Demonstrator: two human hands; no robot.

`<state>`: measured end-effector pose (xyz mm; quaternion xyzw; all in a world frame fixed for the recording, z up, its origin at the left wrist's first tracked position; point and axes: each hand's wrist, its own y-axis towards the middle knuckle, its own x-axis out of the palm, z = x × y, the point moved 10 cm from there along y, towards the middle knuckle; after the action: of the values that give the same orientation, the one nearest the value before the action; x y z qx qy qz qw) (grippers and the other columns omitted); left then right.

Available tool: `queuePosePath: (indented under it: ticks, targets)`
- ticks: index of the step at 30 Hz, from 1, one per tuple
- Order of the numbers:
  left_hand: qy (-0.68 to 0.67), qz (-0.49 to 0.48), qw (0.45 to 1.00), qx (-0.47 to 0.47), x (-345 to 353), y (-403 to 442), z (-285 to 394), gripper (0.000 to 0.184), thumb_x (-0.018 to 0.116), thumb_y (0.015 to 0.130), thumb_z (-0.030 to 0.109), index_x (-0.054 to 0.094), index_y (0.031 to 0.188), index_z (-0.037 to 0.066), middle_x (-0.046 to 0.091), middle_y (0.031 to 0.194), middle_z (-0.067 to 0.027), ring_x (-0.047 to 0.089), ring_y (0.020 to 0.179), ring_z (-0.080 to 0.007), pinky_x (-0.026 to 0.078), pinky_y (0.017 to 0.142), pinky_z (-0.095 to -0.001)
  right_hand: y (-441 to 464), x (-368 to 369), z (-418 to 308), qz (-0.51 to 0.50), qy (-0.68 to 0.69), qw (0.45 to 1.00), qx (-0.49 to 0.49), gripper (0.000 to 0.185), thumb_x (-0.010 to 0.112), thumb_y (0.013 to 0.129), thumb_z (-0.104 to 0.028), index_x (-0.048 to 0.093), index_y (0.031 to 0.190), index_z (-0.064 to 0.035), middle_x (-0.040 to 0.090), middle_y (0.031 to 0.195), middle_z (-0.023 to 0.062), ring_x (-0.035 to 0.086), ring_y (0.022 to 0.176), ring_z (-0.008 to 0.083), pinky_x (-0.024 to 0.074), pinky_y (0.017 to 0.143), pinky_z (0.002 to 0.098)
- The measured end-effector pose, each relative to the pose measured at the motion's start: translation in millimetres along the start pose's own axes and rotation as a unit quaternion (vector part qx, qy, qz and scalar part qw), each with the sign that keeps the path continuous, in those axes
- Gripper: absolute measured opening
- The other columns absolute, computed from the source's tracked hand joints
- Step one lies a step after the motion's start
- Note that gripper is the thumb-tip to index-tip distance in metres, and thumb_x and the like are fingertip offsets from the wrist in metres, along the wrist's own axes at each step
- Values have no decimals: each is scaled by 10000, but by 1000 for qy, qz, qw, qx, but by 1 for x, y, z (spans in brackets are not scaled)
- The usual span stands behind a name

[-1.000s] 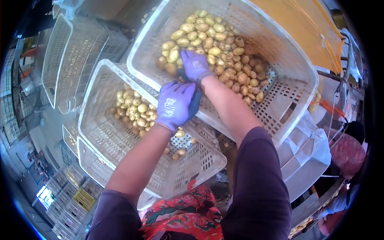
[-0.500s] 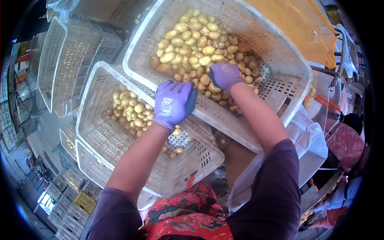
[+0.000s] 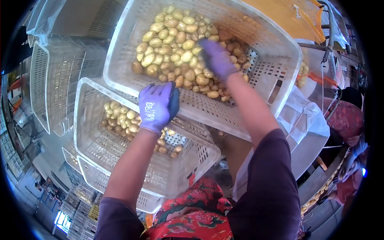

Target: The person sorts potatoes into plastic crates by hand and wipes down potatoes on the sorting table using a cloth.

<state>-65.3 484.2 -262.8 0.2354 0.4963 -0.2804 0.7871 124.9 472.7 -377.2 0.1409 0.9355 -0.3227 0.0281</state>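
Head view: grey floor [image 3: 56, 140] at far left beside a bright window [image 3: 63, 222], stacked crates [image 3: 82, 212] and a tall crate [image 3: 62, 84]. Next, a lower crate [image 3: 176, 168] holds potatoes [image 3: 118, 116]. The purple-gloved left hand [image 3: 156, 106] curls over the rim of the upper crate [image 3: 216, 118], whose potato heap [image 3: 172, 48] lies left and middle. Blurred, the right hand [image 3: 216, 58] is over it; its grasp I cannot tell. An orange sheet [image 3: 280, 16] and white plastic [image 3: 306, 114] follow. The surface beneath the crates is largely hidden.

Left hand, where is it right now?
In the head view, the left hand is left of centre, resting on the near rim of the upper crate, with the potatoes in the lower crate just to its left.
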Motion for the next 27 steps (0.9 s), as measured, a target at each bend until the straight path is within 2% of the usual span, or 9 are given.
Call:
queuePosePath:
  ticks: [4,7,10,12,18,21,24,26,27]
  targets:
    - [6,-7,1000,-3,1,0,1,190,655,790,156,672,969,93,702,876,-89,664,823,-256,464,845,-386,44,-87,46,51,-361,926,-93,380,548,885,-391,611,1139,-115,620,1148,121,614,1036,284,494,864,402]
    - [11,-16,1000,-2,2,1,1,204,652,794,158,669,985,89,701,882,-91,663,823,-263,462,848,-389,23,-39,57,-46,-506,861,-14,371,536,894,-362,602,1165,-118,610,1185,110,588,1100,292,488,901,377]
    - [15,-28,999,-9,2,0,1,209,648,797,160,667,992,88,701,885,-90,662,823,-267,459,850,-390,26,15,97,-94,-582,806,-61,382,523,902,-357,587,1188,-113,598,1215,107,568,1134,300,479,929,373]
    - [16,-31,999,-7,2,2,2,210,646,798,161,666,995,89,701,885,-90,661,827,-269,456,853,-391,-4,7,58,7,-546,835,-74,346,506,910,-339,600,1140,-98,610,1179,95,581,1096,273,488,911,358]
    - [14,-43,999,-19,6,0,-1,216,638,805,164,666,1008,96,699,889,-97,657,843,-270,448,872,-393,0,-19,59,-278,-16,959,-53,215,594,858,-169,588,1038,-51,599,1021,40,554,919,129,480,821,263]
    - [14,-40,999,-19,4,1,1,203,640,806,167,669,994,98,700,878,-96,659,835,-268,449,874,-393,-16,-32,63,-174,255,948,71,220,624,850,-166,627,1049,-73,624,1040,26,582,909,131,493,793,263]
    - [13,-40,999,-16,4,1,1,197,638,809,169,671,990,96,700,872,-96,660,826,-268,451,870,-391,-19,-22,63,-210,206,951,99,235,607,868,-186,639,1082,-95,615,1093,39,583,943,137,493,820,264]
    - [14,-41,999,-14,5,0,1,196,637,811,168,671,990,95,700,867,-96,660,818,-270,454,863,-388,-21,-7,58,-318,-29,947,16,253,587,886,-208,636,1109,-101,601,1133,49,574,990,144,485,860,265]
    - [15,-41,999,-13,5,0,1,196,636,811,166,670,991,95,699,865,-96,660,814,-271,455,859,-387,-13,1,84,-271,1,957,105,276,550,904,-244,634,1118,-89,607,1151,61,576,1011,162,473,886,303]
